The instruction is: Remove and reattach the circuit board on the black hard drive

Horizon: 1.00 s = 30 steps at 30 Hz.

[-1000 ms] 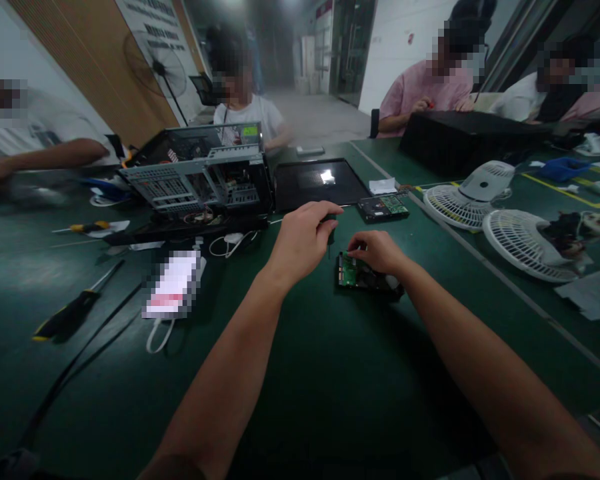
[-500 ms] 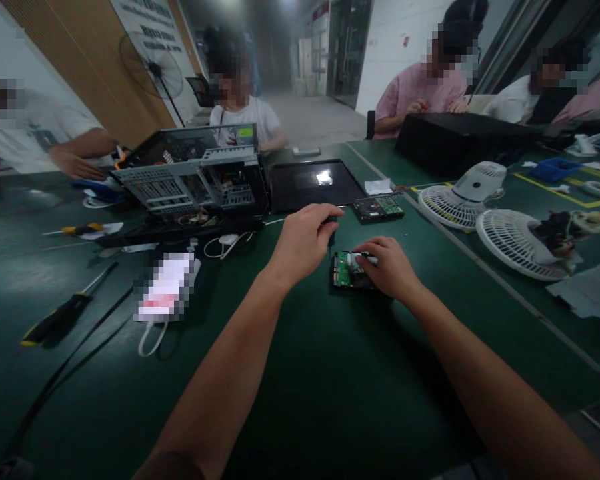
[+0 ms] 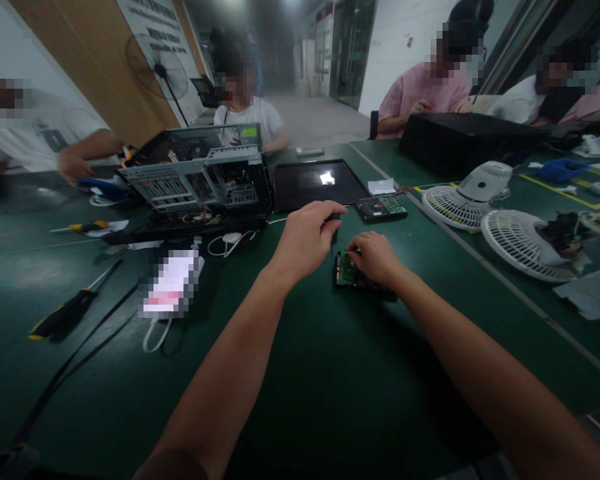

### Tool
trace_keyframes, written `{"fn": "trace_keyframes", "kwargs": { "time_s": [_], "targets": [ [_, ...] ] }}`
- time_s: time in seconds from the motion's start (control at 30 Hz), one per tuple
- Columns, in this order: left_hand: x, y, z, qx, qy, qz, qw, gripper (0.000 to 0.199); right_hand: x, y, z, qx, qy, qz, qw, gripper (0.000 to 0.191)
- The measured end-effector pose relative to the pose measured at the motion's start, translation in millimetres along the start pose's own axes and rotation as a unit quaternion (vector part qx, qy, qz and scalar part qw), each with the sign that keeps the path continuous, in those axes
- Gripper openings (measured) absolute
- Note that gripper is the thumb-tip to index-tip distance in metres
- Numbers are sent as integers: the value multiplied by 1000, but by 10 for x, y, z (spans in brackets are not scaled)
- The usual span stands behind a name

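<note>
A hard drive [image 3: 347, 272] lies on the green table with its green circuit board facing up. Over its far edge is my right hand [image 3: 377, 257], thumb and fingers pinched together; what they hold, if anything, is too small to make out. The hand covers much of the drive's right part. My left hand [image 3: 305, 237] is raised just beyond and left of the drive, thumb and fingers closed on a small dark object [image 3: 336, 217] that is mostly hidden. A second hard drive [image 3: 381, 208] lies farther back, beyond both hands.
An opened computer case [image 3: 195, 177] stands at the back left, a black side panel [image 3: 320, 181] beside it. Screwdrivers [image 3: 70, 310] and a lit phone [image 3: 171, 281] with a cable are at left. White fan parts [image 3: 520, 243] lie right. Several people sit around the table.
My right hand has shifted slightly left and up over the hard drive, its fingers now nearer the connector end. My left hand keeps its pinch. The whole view has turned slightly.
</note>
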State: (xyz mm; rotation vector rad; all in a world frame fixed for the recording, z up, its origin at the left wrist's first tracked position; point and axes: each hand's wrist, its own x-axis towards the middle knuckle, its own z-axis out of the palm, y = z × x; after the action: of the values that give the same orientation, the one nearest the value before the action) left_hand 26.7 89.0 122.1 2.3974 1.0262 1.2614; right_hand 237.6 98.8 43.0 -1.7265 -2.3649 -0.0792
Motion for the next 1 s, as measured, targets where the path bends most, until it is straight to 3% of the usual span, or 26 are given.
{"fn": "trace_keyframes", "kwargs": {
  "time_s": [0.33,0.5,0.7,0.77,0.87,1.0],
  "targets": [
    [-4,4,-9,-9,0,0,1000,23,17,-7,59,-35,10,-13,999,20],
    [-2,5,-4,-7,-2,-6,1000,23,7,-6,-21,-15,7,-22,1000,17],
    [-1,-7,-3,-5,2,-3,1000,22,-194,96,-182,12,71,70,995,20],
    [-1,-20,1,-5,7,3,1000,22,-343,110,-169,4,58,115,992,31],
    [-1,-40,12,-5,8,11,1000,21,-532,107,-115,-15,13,209,978,67],
    [-1,-56,20,-7,11,13,1000,21,-570,58,-77,4,-58,284,957,99]
  ]
}}
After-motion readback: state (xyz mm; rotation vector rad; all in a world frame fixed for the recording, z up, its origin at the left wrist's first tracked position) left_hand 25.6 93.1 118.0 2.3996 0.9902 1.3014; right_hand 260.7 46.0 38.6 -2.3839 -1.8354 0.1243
